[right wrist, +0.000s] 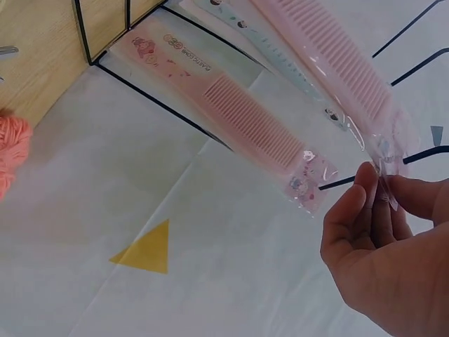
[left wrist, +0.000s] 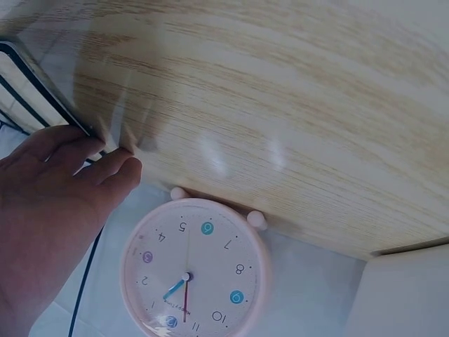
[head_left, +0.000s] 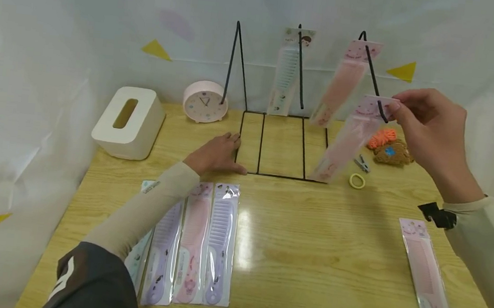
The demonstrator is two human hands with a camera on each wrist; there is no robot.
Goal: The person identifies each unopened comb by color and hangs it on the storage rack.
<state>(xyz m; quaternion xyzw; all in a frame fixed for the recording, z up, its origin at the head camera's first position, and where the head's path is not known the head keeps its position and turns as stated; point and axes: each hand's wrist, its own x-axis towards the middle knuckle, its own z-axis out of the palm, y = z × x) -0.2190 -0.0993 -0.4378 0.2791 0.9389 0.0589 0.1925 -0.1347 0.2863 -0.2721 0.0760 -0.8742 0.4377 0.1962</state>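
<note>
My right hand [head_left: 439, 134] pinches the top card of a packaged pink comb [head_left: 349, 139] between thumb and fingertips. The tip of the right hook passes in front of that card. Farther back on this hook hangs another packaged pink comb [right wrist: 252, 119], and a packaged teal comb [head_left: 286, 73] is on the middle hook. These hooks belong to a black wire rack [head_left: 260, 145] standing on the table. At the rack's left side my left hand [head_left: 217, 155] rests with its fingers extended against the base wire, thumb near the front wire.
Several packaged combs [head_left: 194, 249] lie side by side at front left, partly under my left forearm. One packaged pink comb [head_left: 429, 288] lies at right. Around the rack are a pink clock [head_left: 204, 102], tissue box [head_left: 130, 121], orange yarn [head_left: 382, 137], brown bundle [head_left: 392, 153], clip [head_left: 362, 163] and yellow ring [head_left: 356, 181].
</note>
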